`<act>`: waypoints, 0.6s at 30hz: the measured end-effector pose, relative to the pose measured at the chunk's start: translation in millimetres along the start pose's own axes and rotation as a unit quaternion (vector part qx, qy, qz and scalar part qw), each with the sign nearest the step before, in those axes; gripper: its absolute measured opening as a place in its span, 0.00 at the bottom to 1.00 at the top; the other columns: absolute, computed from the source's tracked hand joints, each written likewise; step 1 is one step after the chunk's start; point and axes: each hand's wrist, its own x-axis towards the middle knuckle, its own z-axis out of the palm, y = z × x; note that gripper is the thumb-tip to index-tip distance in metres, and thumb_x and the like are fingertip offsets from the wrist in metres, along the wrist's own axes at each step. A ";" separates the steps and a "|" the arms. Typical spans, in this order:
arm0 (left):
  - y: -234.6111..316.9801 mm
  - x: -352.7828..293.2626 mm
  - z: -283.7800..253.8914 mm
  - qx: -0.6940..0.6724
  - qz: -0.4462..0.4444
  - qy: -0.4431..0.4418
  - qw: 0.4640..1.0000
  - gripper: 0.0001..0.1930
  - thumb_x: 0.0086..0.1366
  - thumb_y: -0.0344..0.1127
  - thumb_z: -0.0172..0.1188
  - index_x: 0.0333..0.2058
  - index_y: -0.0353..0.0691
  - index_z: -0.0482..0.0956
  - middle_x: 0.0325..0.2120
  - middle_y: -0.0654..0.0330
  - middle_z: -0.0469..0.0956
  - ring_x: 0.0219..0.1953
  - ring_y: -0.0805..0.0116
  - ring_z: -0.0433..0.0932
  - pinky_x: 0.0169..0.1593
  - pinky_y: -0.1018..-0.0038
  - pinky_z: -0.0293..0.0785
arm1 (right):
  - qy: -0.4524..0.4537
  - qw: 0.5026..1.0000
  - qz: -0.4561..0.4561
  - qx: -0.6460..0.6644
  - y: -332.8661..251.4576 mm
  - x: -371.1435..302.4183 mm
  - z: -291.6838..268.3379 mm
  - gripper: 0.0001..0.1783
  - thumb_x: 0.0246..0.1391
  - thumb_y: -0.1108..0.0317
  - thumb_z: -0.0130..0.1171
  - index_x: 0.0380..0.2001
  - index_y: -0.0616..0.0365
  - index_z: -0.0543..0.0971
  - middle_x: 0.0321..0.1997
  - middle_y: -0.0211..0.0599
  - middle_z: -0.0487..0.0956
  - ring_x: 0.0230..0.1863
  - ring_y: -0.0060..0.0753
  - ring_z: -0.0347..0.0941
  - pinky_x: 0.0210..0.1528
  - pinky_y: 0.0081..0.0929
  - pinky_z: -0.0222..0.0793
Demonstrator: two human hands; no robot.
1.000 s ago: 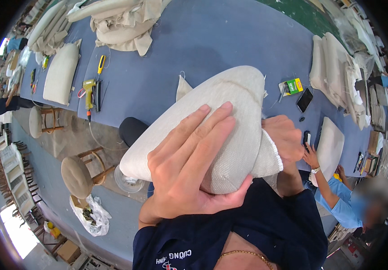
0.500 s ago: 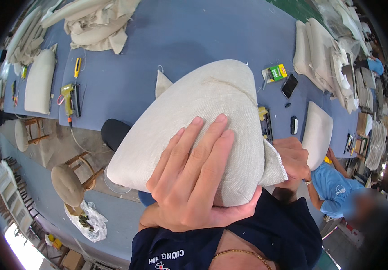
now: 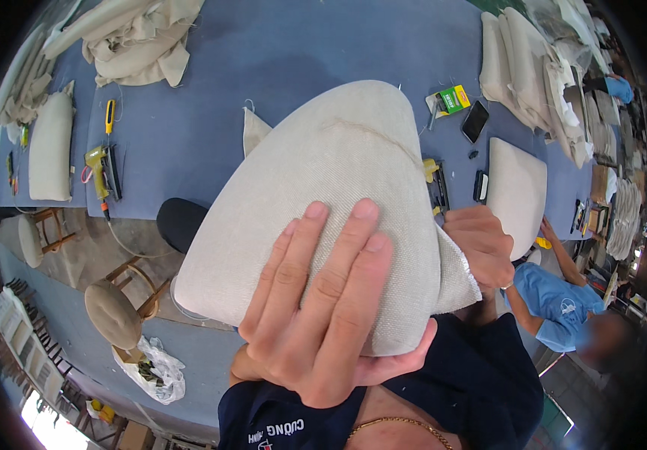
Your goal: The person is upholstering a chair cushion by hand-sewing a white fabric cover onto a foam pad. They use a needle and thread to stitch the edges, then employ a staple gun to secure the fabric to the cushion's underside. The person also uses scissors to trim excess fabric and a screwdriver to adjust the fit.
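Observation:
A padded cushion (image 3: pixel 293 172) covered in light beige woven cloth is held up in front of me, its rounded tip away from me. Across its near face lies my left hand (image 3: pixel 316 300), fingers stretched over the cloth and thumb around the near edge, gripping it. On the right, my right hand (image 3: pixel 481 244) is closed in a fist at the frayed edge of a loose cloth flap (image 3: pixel 455 277) that hangs from the cushion's side. Its fingertips are mostly hidden. Another small cloth corner (image 3: pixel 254 132) sticks out at the cushion's far left.
On the blue table (image 3: pixel 278 52) lie a staple gun (image 3: pixel 101 172), another staple gun (image 3: pixel 434 176) partly behind the cushion, a yellow-handled screwdriver (image 3: pixel 109 116), a green-yellow box (image 3: pixel 451 99) and a phone (image 3: pixel 475 121). A finished cushion (image 3: pixel 517 199) lies near a co-worker in blue (image 3: pixel 556 300).
The whole view has shifted slightly. The cushion's near end sits a little lower, and my right fist appears slightly higher beside it. Both hands keep their hold.

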 end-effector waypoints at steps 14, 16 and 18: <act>13.1 0.1 0.2 0.046 -0.033 -0.033 0.998 0.35 0.47 0.48 0.69 0.47 0.23 0.78 0.44 0.35 0.83 0.50 0.35 0.82 0.55 0.49 0.79 | 0.051 0.998 0.023 -0.040 -12.1 -22.5 9.0 0.19 0.19 0.65 0.55 0.18 0.71 0.74 0.14 0.34 0.65 0.11 0.29 0.58 0.15 0.28 0.46; 7.6 -0.1 0.7 0.034 -0.019 -0.032 0.999 0.35 0.47 0.49 0.69 0.47 0.24 0.78 0.44 0.36 0.83 0.50 0.35 0.82 0.56 0.49 0.79 | 0.057 0.996 0.035 -0.054 -15.0 -19.8 9.2 0.19 0.19 0.65 0.54 0.18 0.71 0.74 0.14 0.35 0.65 0.12 0.29 0.59 0.15 0.28 0.46; 5.0 -1.0 1.3 0.026 -0.021 -0.025 0.999 0.35 0.47 0.49 0.69 0.47 0.24 0.78 0.44 0.38 0.83 0.51 0.35 0.82 0.56 0.50 0.79 | 0.051 0.996 0.047 -0.063 -18.2 -16.3 7.8 0.20 0.19 0.64 0.54 0.18 0.71 0.73 0.15 0.35 0.64 0.12 0.29 0.59 0.15 0.27 0.46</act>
